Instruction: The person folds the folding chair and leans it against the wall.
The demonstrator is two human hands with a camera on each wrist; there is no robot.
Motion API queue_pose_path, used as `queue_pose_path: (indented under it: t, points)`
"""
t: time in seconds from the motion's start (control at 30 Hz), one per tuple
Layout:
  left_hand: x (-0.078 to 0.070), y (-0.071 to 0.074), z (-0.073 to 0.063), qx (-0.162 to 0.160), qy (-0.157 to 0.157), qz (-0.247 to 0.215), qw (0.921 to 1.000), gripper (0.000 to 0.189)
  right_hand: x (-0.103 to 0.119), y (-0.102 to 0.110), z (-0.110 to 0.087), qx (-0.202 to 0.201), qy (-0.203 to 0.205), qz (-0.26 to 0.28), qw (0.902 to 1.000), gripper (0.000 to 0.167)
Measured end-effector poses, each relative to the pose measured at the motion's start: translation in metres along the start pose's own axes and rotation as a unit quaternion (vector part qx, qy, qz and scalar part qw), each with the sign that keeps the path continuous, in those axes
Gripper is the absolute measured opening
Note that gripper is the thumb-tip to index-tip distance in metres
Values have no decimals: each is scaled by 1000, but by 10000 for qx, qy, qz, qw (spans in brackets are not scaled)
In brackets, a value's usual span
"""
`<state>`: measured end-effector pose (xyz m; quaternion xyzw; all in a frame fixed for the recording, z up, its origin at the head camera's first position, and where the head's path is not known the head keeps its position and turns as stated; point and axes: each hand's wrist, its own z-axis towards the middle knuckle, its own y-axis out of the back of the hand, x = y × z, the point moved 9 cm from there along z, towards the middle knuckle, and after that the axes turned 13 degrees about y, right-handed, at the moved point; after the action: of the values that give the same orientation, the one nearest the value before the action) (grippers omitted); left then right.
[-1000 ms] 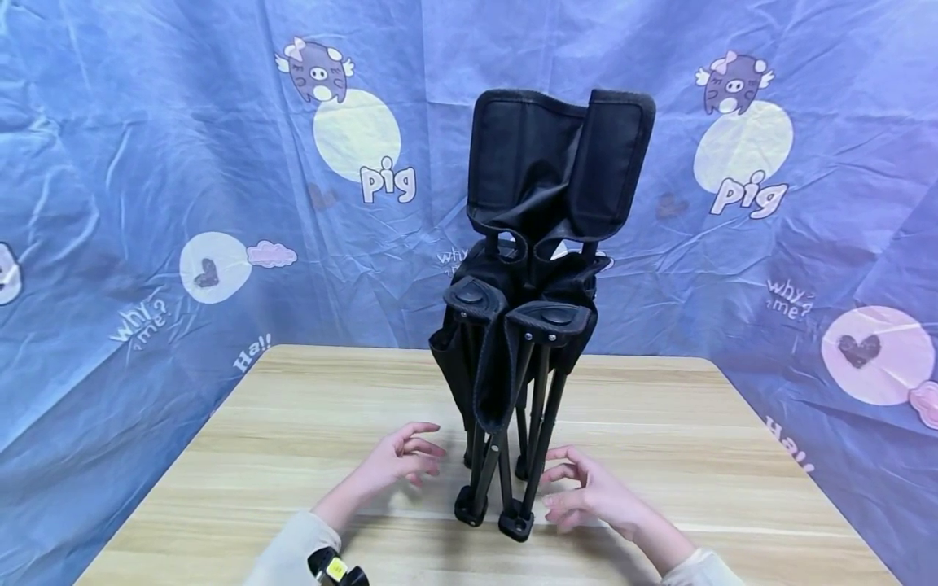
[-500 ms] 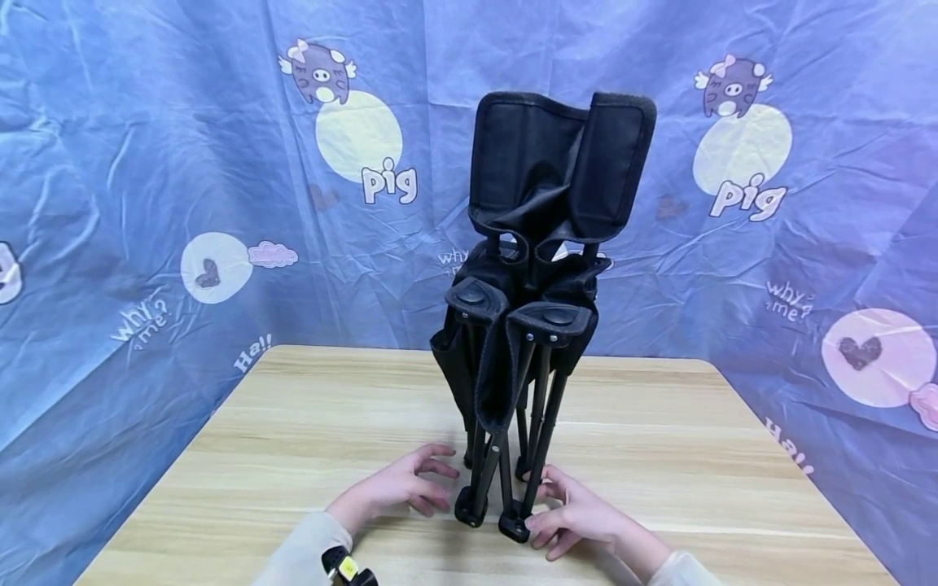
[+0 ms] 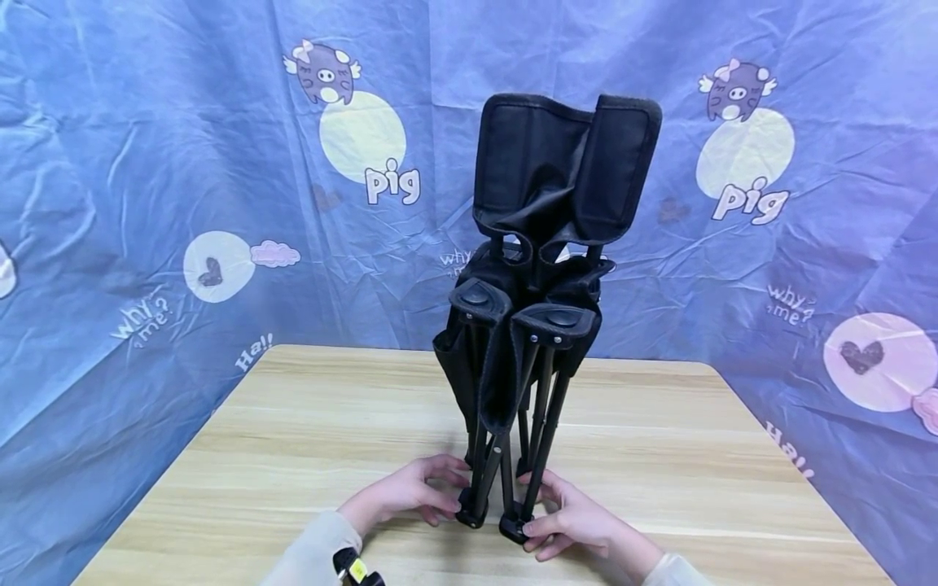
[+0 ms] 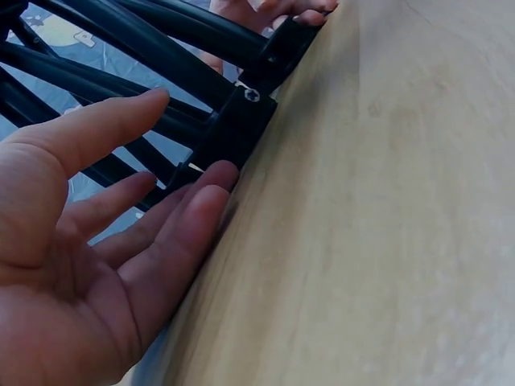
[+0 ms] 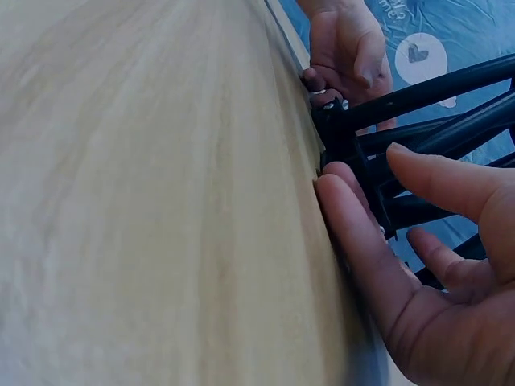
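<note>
A folded black camping chair (image 3: pixel 615 175) stands upright on the wooden table (image 3: pixel 322 407). Its fabric back rises above two armrests, and dark metal legs run down to plastic feet. My left hand (image 3: pixel 416 491) reaches in from the left with relaxed fingers. Its fingertips are right at the front left foot (image 3: pixel 471 513), and its thumb stays apart from the leg in the left wrist view. On the other side, my right hand (image 3: pixel 575 521) has loosely bent fingers at the front right foot (image 3: pixel 515 527). The right thumb (image 5: pixel 426 173) overlaps a leg in the right wrist view.
A blue curtain (image 3: pixel 132 203) printed with pigs, hearts and lettering hangs behind the table and along both sides. A black device with a yellow label (image 3: pixel 357 570) sits on my left wrist.
Both hands have moved down and inward from beside the legs to the front feet. The chair still stands in the same place.
</note>
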<state>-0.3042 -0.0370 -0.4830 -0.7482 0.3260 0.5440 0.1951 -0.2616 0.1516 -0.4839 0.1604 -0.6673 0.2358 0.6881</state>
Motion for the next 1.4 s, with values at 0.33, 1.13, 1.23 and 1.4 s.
queue_pose_path:
  t: [0.33,1.13,1.23,1.4]
  points:
    - [3,-6,3,-219,-113,-75,9997,50,-4,-2,0,155,121,82,9998,54]
    - [-1,-6,4,-690,-262,130,9972,48,-1,-8,3,7,106,-198,9997,44]
    - [-1,-5,6,-705,-235,211,9970,47,1,-8,3,-21,99,-293,9995,43]
    - [-4,-6,7,-707,-219,309,9968,46,4,-7,5,-77,52,-405,9991,44]
